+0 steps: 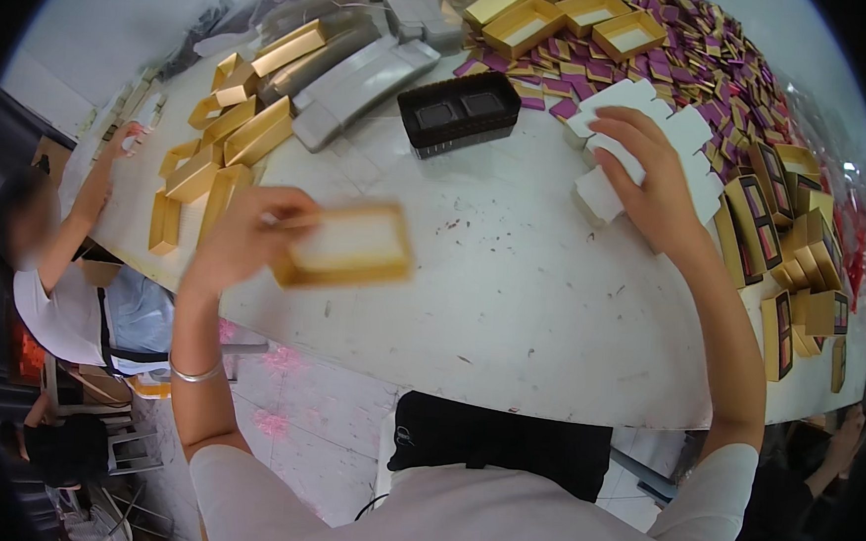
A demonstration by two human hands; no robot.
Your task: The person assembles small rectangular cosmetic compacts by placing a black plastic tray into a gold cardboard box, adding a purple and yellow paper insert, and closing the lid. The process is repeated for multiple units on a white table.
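Observation:
My left hand (257, 230) is closed on the near-left corner of a gold open-topped box (350, 246) with a pale inside. The box is tilted above the table and blurred. My right hand (648, 185) reaches over a group of white card boxes (694, 138) at the right. Its thumb and fingers are apart over the white pieces, and whether they press on one is hard to see. Between and beyond my hands stands a black plastic tray (460, 110) with two recesses.
Gold boxes (206, 172) line the table's left side beside clear plastic trays (365, 88). A heap of small purple-and-gold pieces (703, 69) fills the far right. Gold boxes with dark inserts (753, 231) stand at the right edge. Another person (66, 278) works at the left.

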